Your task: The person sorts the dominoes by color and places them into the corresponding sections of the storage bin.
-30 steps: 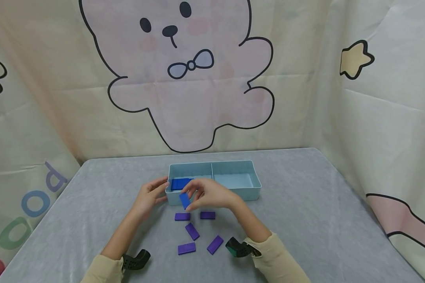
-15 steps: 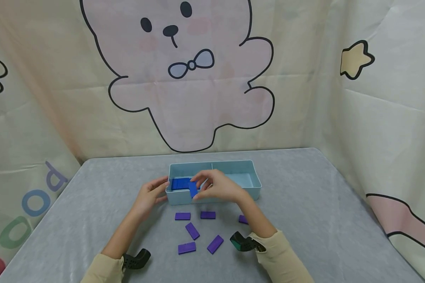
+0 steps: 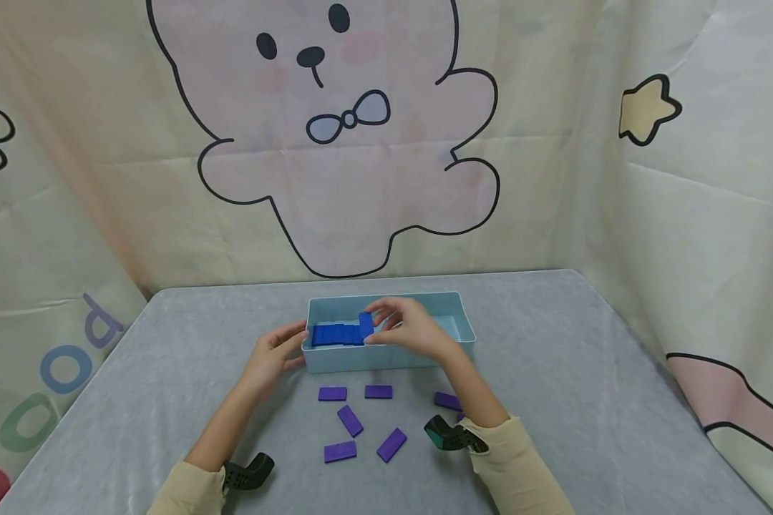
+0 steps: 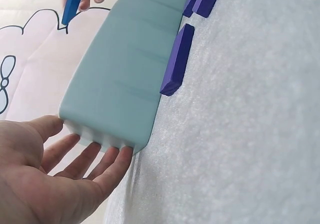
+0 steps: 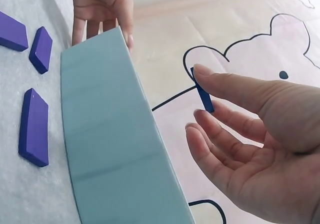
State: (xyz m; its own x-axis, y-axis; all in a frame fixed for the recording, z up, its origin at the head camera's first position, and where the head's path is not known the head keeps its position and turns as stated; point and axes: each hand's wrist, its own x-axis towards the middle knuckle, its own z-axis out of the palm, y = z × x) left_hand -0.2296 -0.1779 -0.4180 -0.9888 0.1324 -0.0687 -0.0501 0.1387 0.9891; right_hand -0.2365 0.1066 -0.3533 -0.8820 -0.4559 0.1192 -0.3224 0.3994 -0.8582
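A light teal box point(image 3: 389, 357) with two compartments stands on the table. My left hand point(image 3: 275, 355) rests its fingertips against the box's left end, and in the left wrist view the thumb touches the corner near the rim. My right hand point(image 3: 409, 325) pinches a blue block point(image 3: 366, 325) between thumb and fingers, above the left compartment. In the right wrist view this block point(image 5: 202, 91) shows edge-on at the fingertips. Several blue blocks point(image 3: 335, 335) lie side by side in that compartment. The right hand partly hides the divider and the right compartment.
Several purple blocks lie on the grey tablecloth point(image 3: 554, 400) before the box, among them one block point(image 3: 340, 452) near the front and another block point(image 3: 447, 400) partly beside the right forearm. A printed curtain point(image 3: 541, 214) hangs behind the table.
My right hand has carried the blue block rightward and back, from the box's front edge to over the left compartment's right side. The left hand has stayed at the box's end.
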